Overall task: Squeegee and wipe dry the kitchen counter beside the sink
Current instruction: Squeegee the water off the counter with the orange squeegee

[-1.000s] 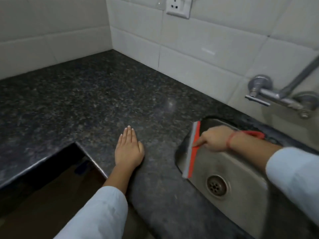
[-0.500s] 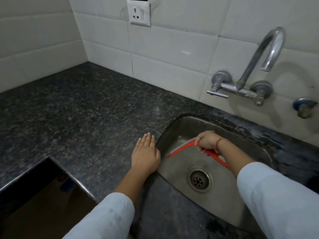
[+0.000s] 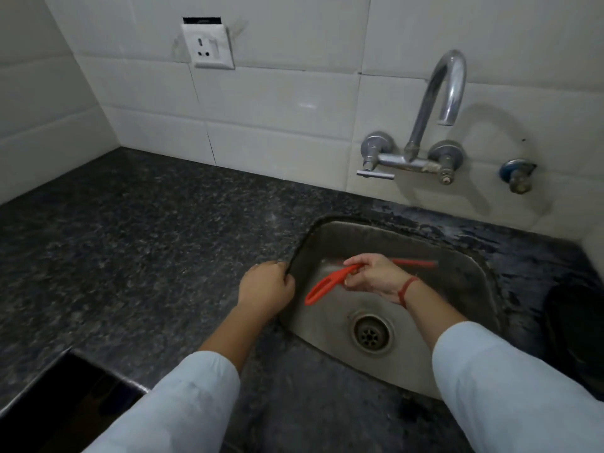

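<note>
**A:** Where is the squeegee?

**B:** The red squeegee (image 3: pixel 327 286) is down inside the sink (image 3: pixel 327 243), above the drain (image 3: pixel 371 333). The right hand (image 3: pixel 376 276) has its fingers closed around it. The looped handle points at the sink's left wall and the blade at its right wall.

**A:** And the other hand?

**B:** The left hand (image 3: pixel 266 286) is at the sink's left rim, with its fingers curled over the edge.

**A:** Which step is this?

**B:** Probably the end of a squeegee pass, with water being shed into the basin. No cloth is in view on the dark counter (image 3: pixel 147 240) left of the sink, so wiping dry looks not yet begun.

**A:** What comes next?

**B:** Likely the blade must be lifted over the rim and laid flat on the counter left of the sink. Then it can be drawn back toward the sink. Otherwise a cloth must be fetched.
</note>
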